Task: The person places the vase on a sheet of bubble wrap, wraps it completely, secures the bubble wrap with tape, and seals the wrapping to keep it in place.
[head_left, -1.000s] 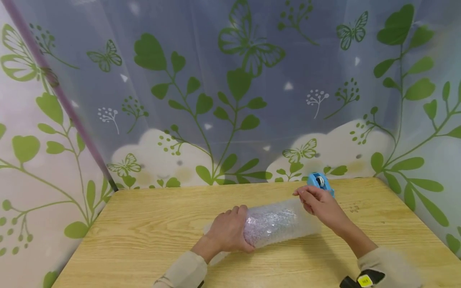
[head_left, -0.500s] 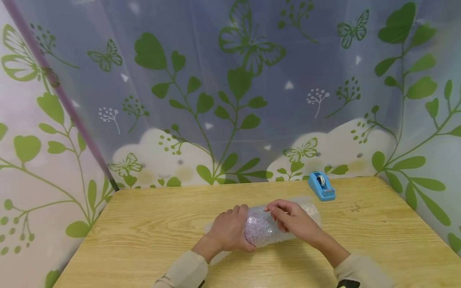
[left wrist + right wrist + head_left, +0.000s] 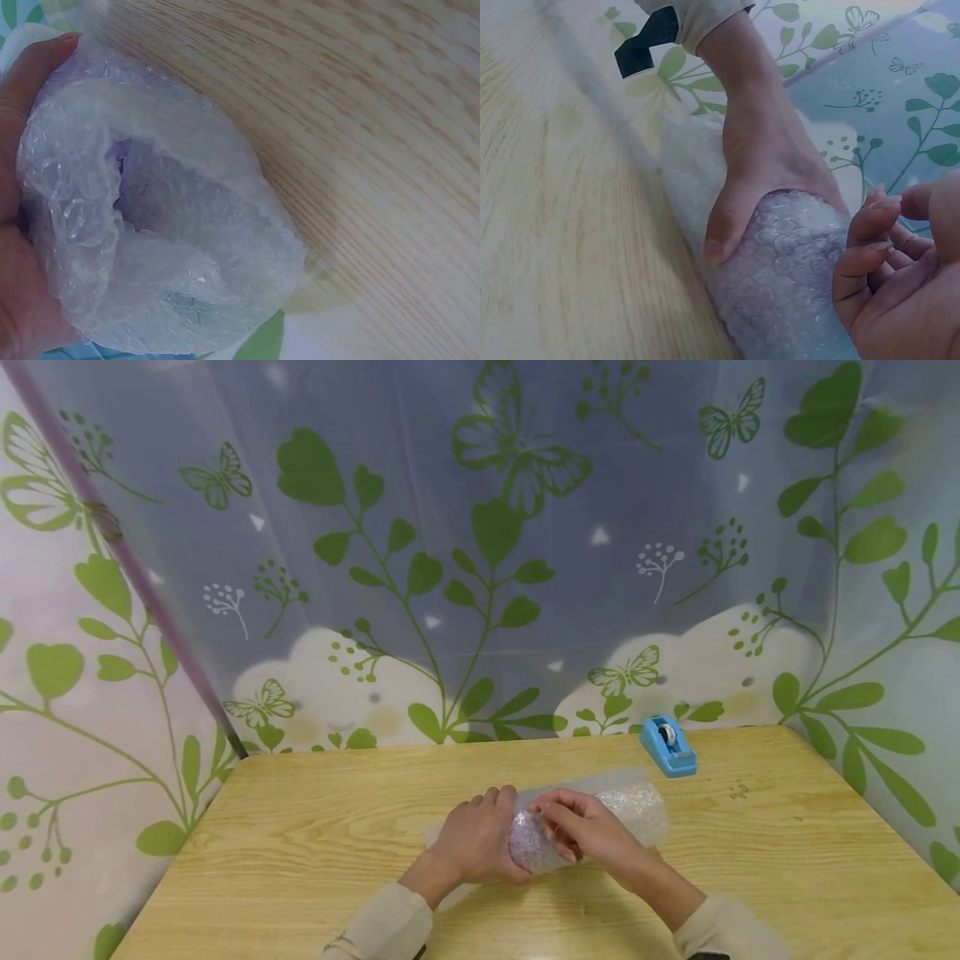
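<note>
A roll of clear bubble wrap (image 3: 633, 806) lies on the table, with something glittery and pale purple showing through it. My left hand (image 3: 480, 839) grips the roll's left part, thumb in front and fingers over the top. In the left wrist view, the open end of the bubble wrap (image 3: 172, 217) gapes, with folded layers inside. My right hand (image 3: 588, 835) is over the middle of the roll, fingers curled. Its thumb and forefinger meet in a pinch on what looks like a small piece of clear tape, barely visible in the right wrist view beside the wrap (image 3: 787, 277).
A blue tape dispenser (image 3: 667, 747) with a white-cored roll stands at the table's back right. The wood-grain table (image 3: 300, 843) reaches back to a curtain (image 3: 420, 527) printed with leaves and butterflies.
My right hand has moved left and toward me, from in front of the tape dispenser to over the middle of the roll. My left hand keeps its grip in place.
</note>
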Available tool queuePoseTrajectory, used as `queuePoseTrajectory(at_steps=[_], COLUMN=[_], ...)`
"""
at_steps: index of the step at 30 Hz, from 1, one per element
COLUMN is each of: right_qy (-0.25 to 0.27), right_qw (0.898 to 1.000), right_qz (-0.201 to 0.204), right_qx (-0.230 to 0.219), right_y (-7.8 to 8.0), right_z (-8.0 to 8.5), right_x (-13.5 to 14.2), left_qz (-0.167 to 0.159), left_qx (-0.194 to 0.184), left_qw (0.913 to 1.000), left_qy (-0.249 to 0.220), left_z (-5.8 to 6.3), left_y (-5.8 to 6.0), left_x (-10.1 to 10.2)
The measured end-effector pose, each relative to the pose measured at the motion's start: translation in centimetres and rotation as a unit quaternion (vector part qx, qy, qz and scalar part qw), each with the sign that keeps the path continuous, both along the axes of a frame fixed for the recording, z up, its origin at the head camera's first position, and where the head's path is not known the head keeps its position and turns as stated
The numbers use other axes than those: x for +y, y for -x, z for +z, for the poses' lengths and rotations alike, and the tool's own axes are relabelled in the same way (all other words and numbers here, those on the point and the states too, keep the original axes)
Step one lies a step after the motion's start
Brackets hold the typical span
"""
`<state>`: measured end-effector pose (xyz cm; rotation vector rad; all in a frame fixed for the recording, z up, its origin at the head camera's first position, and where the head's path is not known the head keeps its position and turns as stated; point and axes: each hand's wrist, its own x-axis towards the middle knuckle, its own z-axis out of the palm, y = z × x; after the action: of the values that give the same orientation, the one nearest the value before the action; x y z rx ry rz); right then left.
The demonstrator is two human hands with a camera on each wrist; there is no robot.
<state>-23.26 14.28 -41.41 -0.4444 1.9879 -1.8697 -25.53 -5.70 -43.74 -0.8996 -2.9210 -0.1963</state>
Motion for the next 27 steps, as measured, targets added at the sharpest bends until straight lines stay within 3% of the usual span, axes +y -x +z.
queuePoseTrajectory(at_steps=[13,27], right_qy=[0.0,-0.006], right_qw=[1.0,0.999], right_qz=[-0.019,-0.036], right_qx=[0.004,0.012], right_y=[0.2,0.2], right_z=[-1.3,-1.4], right_x=[-0.3,-0.4], left_qz=[-0.006,-0.008], left_qx=[0.03,0.045], left_qw=[0.9995,0.9989], left_qy=[-0.001,0.007], left_z=[-0.1,-0.1], left_y=[-0.2,-0.2], left_x=[0.1,0.2])
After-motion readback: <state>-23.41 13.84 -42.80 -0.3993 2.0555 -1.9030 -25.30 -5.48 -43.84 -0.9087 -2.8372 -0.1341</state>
